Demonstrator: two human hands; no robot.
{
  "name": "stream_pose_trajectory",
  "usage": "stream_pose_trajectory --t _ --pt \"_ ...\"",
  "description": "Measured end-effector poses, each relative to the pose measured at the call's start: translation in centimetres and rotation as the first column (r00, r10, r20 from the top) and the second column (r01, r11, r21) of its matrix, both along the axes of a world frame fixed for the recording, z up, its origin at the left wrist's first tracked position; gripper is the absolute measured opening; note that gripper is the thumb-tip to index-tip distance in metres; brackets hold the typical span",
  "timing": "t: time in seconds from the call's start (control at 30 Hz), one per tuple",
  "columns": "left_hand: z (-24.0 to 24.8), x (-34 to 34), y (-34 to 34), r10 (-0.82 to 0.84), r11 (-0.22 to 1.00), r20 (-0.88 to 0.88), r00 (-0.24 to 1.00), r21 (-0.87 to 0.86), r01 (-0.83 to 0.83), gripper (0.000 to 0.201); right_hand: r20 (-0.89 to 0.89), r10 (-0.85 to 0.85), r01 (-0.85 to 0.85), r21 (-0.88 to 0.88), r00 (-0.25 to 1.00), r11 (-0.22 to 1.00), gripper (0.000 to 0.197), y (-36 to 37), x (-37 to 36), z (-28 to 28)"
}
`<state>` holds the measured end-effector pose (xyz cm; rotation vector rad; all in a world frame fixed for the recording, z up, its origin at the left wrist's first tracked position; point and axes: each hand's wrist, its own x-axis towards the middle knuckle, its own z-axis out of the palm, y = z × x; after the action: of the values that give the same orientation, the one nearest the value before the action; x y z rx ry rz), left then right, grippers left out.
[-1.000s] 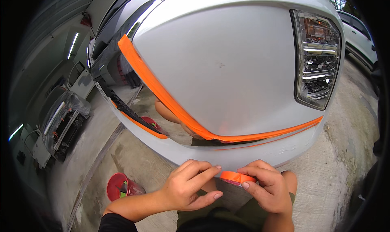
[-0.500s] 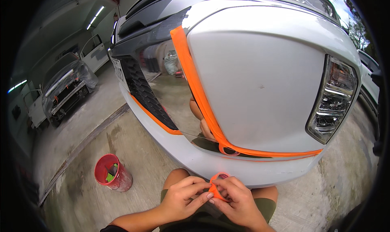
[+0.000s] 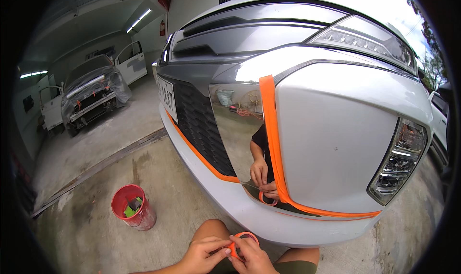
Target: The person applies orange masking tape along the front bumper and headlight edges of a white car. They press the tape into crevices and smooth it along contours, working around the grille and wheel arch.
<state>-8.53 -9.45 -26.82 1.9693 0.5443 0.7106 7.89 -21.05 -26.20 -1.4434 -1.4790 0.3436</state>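
Both hands meet at the orange masking tape roll (image 3: 249, 234): the right grip (image 3: 249, 256) holds its ring from the right, while the left grip (image 3: 203, 254) is narrow, fingertips pinching the tape at the roll's left edge. Just ahead of both grips curves the silver-white car bumper (image 3: 288, 231); farther ahead, an orange tape strip (image 3: 272, 134) edges the bumper's corner panel (image 3: 326, 130). A red bucket (image 3: 149, 218) stands on the concrete floor (image 3: 178, 207), left of the left grip
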Motion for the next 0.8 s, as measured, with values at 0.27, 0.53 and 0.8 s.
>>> stream_pose_trajectory --t 0.27,0.53,0.8 --pt "-5.0 -0.9 3.3 -0.122 0.719 0.001 0.993 -0.689 0.089 0.025 -0.054 -0.051 0.047 -0.082 0.997 0.996 0.055 1.3 -0.4 -4.8" --pt "-11.8 2.5 2.3 -0.132 0.806 -0.037 0.991 -0.586 0.085 0.028 -0.222 -0.194 0.158 -0.171 0.955 0.972 0.057 -0.7 -0.8 -11.0" --pt "-15.2 5.3 1.9 -0.255 0.895 -0.467 0.847 -0.446 0.023 0.038 -0.574 -0.275 -0.035 -0.469 0.772 0.882 0.064 -1.5 1.2 -17.2"
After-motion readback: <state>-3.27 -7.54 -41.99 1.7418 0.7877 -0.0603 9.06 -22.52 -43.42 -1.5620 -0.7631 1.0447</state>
